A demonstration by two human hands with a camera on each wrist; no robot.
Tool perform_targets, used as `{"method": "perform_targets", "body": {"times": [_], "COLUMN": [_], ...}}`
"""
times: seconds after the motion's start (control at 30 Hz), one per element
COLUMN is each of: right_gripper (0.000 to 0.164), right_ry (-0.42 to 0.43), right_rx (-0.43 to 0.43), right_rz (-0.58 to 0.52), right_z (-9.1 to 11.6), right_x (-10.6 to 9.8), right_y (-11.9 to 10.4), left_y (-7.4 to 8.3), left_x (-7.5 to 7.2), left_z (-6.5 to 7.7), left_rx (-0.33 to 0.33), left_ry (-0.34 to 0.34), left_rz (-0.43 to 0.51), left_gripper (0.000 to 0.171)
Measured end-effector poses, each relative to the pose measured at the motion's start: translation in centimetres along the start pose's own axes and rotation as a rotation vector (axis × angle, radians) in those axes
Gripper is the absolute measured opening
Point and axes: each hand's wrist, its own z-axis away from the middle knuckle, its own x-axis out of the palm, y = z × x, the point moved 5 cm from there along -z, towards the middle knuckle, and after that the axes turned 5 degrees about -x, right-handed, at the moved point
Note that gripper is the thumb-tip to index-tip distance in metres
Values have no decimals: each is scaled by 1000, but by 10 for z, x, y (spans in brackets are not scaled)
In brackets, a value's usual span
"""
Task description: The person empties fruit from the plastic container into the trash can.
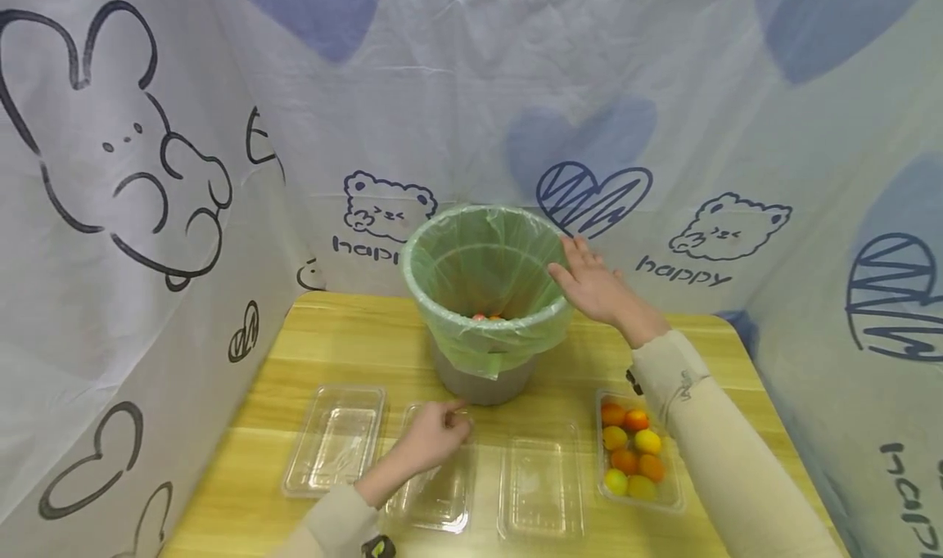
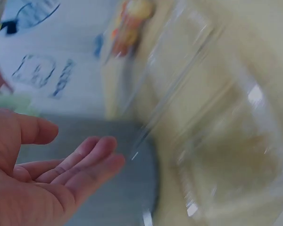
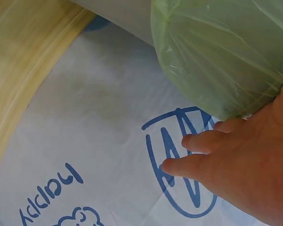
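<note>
A grey bin [image 1: 482,378] stands on the table, lined with a green plastic bag [image 1: 494,341] folded over its rim. Small red and orange round things [image 1: 486,317] show at the bottom inside. My right hand [image 1: 600,288] rests with extended fingers at the bin's right rim; in the right wrist view its fingers [image 3: 188,165] lie beside the bag. Over a see-through plastic box [image 1: 435,497] and close in front of the bin is my left hand [image 1: 430,435]. In the left wrist view its fingers [image 2: 85,165] are loosely bent, with nothing between them and the thumb.
A see-through box [image 1: 335,439] lies at the left and another [image 1: 541,484] right of the middle. At the right, a plastic box [image 1: 666,497] holds several small orange and yellow fruits [image 1: 626,460]. Printed sheeting [image 1: 457,108] surrounds the wooden table [image 1: 354,329] behind and on both sides.
</note>
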Motion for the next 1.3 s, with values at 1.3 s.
{"method": "perform_targets", "body": {"times": [1.3], "right_gripper": [86], "right_ry": [95], "right_rx": [111], "right_rz": [-107], "right_z": [80], "right_x": [27], "right_y": [99], "left_y": [108], "left_x": [-184], "left_z": [-103], "left_rx": [-15], "left_ry": [166], "left_rz": [-756], "left_gripper": [76]}}
